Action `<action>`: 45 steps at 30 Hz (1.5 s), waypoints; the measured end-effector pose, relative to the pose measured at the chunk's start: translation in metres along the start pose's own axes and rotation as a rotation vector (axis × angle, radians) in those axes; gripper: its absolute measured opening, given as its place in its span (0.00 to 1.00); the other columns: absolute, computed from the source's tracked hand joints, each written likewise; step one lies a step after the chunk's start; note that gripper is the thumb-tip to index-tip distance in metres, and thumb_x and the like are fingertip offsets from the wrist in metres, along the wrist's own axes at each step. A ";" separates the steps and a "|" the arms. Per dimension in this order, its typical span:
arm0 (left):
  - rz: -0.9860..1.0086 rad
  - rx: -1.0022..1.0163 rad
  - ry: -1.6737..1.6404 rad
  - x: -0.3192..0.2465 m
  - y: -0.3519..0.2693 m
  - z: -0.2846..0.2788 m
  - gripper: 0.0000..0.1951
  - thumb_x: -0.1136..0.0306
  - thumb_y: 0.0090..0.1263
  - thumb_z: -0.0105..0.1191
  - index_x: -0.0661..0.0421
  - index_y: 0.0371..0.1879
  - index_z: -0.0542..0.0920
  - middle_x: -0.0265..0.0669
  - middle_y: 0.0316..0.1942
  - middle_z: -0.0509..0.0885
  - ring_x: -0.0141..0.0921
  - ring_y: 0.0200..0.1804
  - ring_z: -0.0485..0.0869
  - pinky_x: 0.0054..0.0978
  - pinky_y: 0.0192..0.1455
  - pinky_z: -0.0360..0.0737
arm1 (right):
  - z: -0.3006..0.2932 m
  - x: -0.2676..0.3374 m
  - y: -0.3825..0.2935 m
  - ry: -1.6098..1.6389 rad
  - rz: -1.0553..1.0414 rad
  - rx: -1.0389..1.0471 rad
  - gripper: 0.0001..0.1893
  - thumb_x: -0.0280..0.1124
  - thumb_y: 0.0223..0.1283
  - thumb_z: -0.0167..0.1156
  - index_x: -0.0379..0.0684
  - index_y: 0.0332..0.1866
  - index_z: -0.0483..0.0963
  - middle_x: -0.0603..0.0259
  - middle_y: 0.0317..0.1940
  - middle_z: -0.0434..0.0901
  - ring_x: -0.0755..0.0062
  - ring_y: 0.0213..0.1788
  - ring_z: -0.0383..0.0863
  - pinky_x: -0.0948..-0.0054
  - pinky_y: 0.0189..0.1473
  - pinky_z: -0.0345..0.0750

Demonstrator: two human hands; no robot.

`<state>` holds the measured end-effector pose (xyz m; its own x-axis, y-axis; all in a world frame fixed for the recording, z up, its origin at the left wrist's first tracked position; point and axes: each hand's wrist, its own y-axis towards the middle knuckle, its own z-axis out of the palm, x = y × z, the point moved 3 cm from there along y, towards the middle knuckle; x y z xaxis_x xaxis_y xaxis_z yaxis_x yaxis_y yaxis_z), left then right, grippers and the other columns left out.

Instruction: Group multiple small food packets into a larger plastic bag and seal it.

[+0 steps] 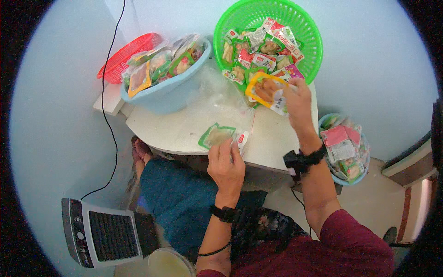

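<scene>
My right hand [298, 100] grips the right end of a yellow-edged food packet [265, 90], held at the lower rim of a green plastic basket [315, 45]. The basket is tilted and full of sealed snack packets [264, 61], edged in green, red and white. Near the table's front edge, my left hand [225, 162] has its fingertips on a green-edged clear packet [218, 135]; a white-and-red packet end [243, 138] shows beside them. Whether the left fingers grip or only touch is partly hidden by the hand. Clear plastic film [221, 90] lies between the basket and a blue basin.
The light blue basin [162, 95], heaped with bagged packets, stands on the white table [166, 131] at the left. Behind it leans a red basket [116, 65]. Another filled blue basin [365, 169] stands low at the right. A black cable [111, 130] runs to an air cooler [112, 235].
</scene>
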<state>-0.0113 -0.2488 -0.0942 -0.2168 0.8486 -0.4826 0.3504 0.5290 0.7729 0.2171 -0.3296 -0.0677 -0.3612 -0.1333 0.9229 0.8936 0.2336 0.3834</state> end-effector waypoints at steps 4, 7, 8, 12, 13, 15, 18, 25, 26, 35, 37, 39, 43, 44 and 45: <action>0.046 -0.022 0.025 0.005 0.001 -0.004 0.08 0.77 0.61 0.58 0.60 0.39 0.81 0.44 0.30 0.79 0.42 0.33 0.78 0.36 0.33 0.76 | -0.025 0.052 -0.044 0.157 0.121 0.096 0.07 0.23 0.59 0.53 0.37 0.42 0.72 0.63 0.32 0.78 0.78 0.32 0.77 0.76 0.34 0.74; 0.034 -0.041 0.013 0.007 0.001 -0.006 0.07 0.77 0.61 0.58 0.60 0.38 0.82 0.44 0.30 0.78 0.42 0.32 0.78 0.36 0.33 0.76 | -0.043 0.063 -0.076 0.062 0.101 0.161 0.09 0.24 0.61 0.52 0.37 0.46 0.72 0.64 0.36 0.79 0.79 0.35 0.78 0.77 0.36 0.75; 0.030 -0.038 0.007 0.007 0.000 -0.005 0.07 0.77 0.61 0.58 0.60 0.38 0.82 0.44 0.30 0.78 0.42 0.32 0.78 0.36 0.33 0.76 | -0.051 0.062 -0.084 0.010 0.140 0.185 0.10 0.24 0.61 0.53 0.37 0.47 0.72 0.64 0.37 0.80 0.79 0.35 0.78 0.78 0.37 0.75; 0.010 -0.042 0.007 0.008 0.000 -0.008 0.09 0.76 0.60 0.60 0.56 0.39 0.82 0.40 0.30 0.76 0.41 0.33 0.77 0.36 0.33 0.76 | -0.069 0.067 -0.105 0.066 0.278 0.161 0.11 0.24 0.61 0.52 0.37 0.48 0.72 0.62 0.38 0.81 0.78 0.36 0.79 0.77 0.39 0.77; -0.001 -0.034 -0.006 0.006 0.000 -0.009 0.08 0.75 0.60 0.60 0.56 0.39 0.82 0.39 0.29 0.76 0.40 0.33 0.77 0.35 0.33 0.76 | -0.071 0.066 -0.105 0.189 0.310 0.130 0.11 0.24 0.61 0.52 0.37 0.49 0.72 0.61 0.38 0.81 0.77 0.36 0.80 0.77 0.38 0.77; 0.006 -0.029 -0.011 0.003 0.002 -0.012 0.09 0.75 0.60 0.60 0.55 0.39 0.83 0.39 0.28 0.75 0.40 0.32 0.77 0.35 0.32 0.76 | -0.064 0.059 -0.108 0.221 0.357 0.215 0.12 0.24 0.61 0.52 0.37 0.49 0.72 0.61 0.38 0.81 0.77 0.35 0.80 0.77 0.38 0.78; 0.033 -0.027 -0.006 0.001 0.001 -0.014 0.09 0.75 0.60 0.60 0.55 0.39 0.83 0.38 0.28 0.75 0.39 0.32 0.77 0.34 0.31 0.76 | -0.040 0.045 -0.117 0.271 0.434 0.348 0.13 0.24 0.61 0.52 0.38 0.51 0.71 0.60 0.39 0.81 0.77 0.35 0.81 0.77 0.37 0.79; 0.093 -0.003 0.029 -0.006 -0.008 -0.020 0.11 0.76 0.58 0.61 0.55 0.41 0.84 0.38 0.28 0.77 0.37 0.31 0.77 0.32 0.31 0.76 | 0.014 0.036 -0.138 0.625 0.537 0.396 0.15 0.27 0.67 0.52 0.34 0.56 0.68 0.56 0.45 0.80 0.71 0.41 0.83 0.71 0.44 0.82; 0.092 -0.003 0.032 -0.006 -0.009 -0.021 0.11 0.76 0.58 0.61 0.55 0.41 0.84 0.38 0.28 0.77 0.37 0.31 0.77 0.32 0.31 0.76 | 0.019 0.038 -0.138 0.676 0.586 0.390 0.15 0.25 0.66 0.51 0.34 0.57 0.67 0.55 0.47 0.79 0.69 0.43 0.82 0.70 0.47 0.81; 0.121 0.027 0.001 -0.009 -0.020 -0.028 0.11 0.77 0.57 0.61 0.56 0.40 0.84 0.38 0.28 0.77 0.37 0.30 0.76 0.31 0.31 0.75 | 0.048 0.029 -0.130 0.884 0.558 0.403 0.22 0.14 0.60 0.47 0.33 0.61 0.64 0.56 0.51 0.77 0.65 0.52 0.79 0.68 0.57 0.76; 0.119 0.038 -0.002 -0.008 -0.023 -0.027 0.11 0.78 0.57 0.61 0.56 0.39 0.83 0.38 0.29 0.77 0.37 0.31 0.76 0.31 0.31 0.75 | 0.052 0.026 -0.130 0.859 0.522 0.379 0.23 0.14 0.60 0.48 0.33 0.62 0.63 0.57 0.51 0.77 0.66 0.52 0.79 0.69 0.56 0.76; 0.097 0.045 0.002 -0.008 -0.027 -0.026 0.11 0.77 0.57 0.61 0.57 0.40 0.83 0.39 0.30 0.77 0.38 0.32 0.76 0.32 0.33 0.76 | 0.056 0.027 -0.135 0.800 0.492 0.311 0.22 0.15 0.60 0.48 0.31 0.62 0.63 0.57 0.51 0.77 0.70 0.50 0.79 0.70 0.54 0.77; 0.023 0.038 0.085 -0.008 -0.036 -0.024 0.16 0.75 0.55 0.63 0.59 0.44 0.79 0.43 0.37 0.77 0.41 0.38 0.76 0.36 0.40 0.76 | 0.049 0.003 -0.139 0.542 0.419 0.286 0.22 0.17 0.61 0.50 0.30 0.62 0.62 0.58 0.50 0.77 0.72 0.49 0.79 0.72 0.52 0.77; 0.023 0.040 0.086 -0.008 -0.039 -0.023 0.16 0.75 0.55 0.63 0.59 0.44 0.79 0.43 0.37 0.77 0.41 0.38 0.76 0.36 0.40 0.76 | 0.044 -0.002 -0.137 0.450 0.367 0.330 0.23 0.17 0.60 0.51 0.30 0.63 0.62 0.59 0.49 0.77 0.72 0.48 0.79 0.72 0.52 0.77; -0.017 0.038 0.085 -0.005 -0.042 -0.023 0.17 0.74 0.55 0.63 0.59 0.44 0.77 0.44 0.37 0.76 0.43 0.40 0.76 0.37 0.41 0.76 | 0.040 -0.006 -0.135 0.359 0.315 0.375 0.25 0.18 0.59 0.53 0.30 0.63 0.62 0.59 0.49 0.77 0.72 0.48 0.79 0.73 0.51 0.77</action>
<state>-0.0457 -0.2758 -0.1151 -0.2989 0.8374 -0.4576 0.3799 0.5443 0.7479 0.0883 -0.3217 -0.1229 0.0763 -0.3035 0.9498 0.7647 0.6291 0.1396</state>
